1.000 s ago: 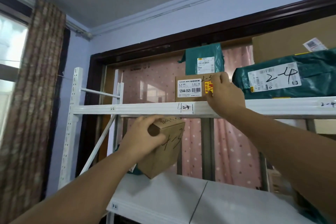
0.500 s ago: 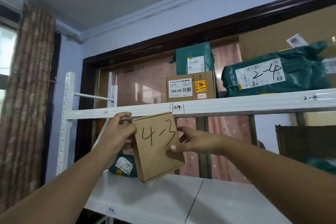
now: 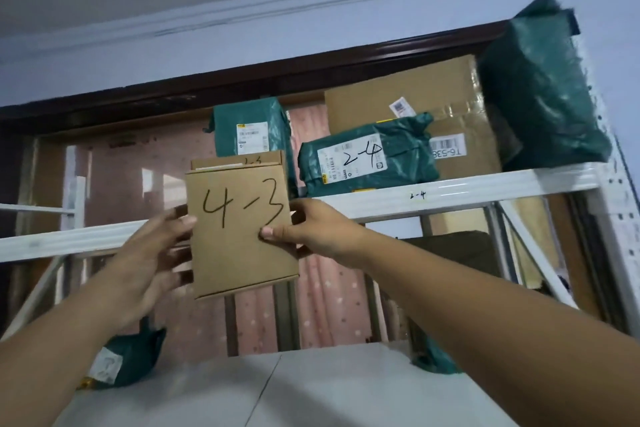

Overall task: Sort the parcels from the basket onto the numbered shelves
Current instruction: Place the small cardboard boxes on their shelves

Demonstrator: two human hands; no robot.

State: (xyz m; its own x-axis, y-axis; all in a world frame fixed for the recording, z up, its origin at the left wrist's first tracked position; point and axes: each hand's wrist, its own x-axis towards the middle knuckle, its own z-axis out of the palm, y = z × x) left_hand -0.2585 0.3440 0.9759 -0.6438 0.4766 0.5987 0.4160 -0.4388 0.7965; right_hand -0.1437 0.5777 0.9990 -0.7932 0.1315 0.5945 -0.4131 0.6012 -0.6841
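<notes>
Holding the small box (image 3: 240,229) up between both hands, we have it at face height, its marked side reading 4-3 turned toward us and its long side running up and down. Our left hand (image 3: 152,253) cups the left edge with fingers spread behind and beside it; our right hand (image 3: 308,229) pinches the right edge, thumb on the front face. Both hands are closed on the box, neither one free. It hangs in front of the upper shelf (image 3: 467,189), whose rail reads 2-4, below the green bag (image 3: 367,158) marked 2-4. That number does not match ours, so we judge the box belongs on another shelf, one we cannot see from here. The lower shelf (image 3: 311,388) lies beneath our forearms.
</notes>
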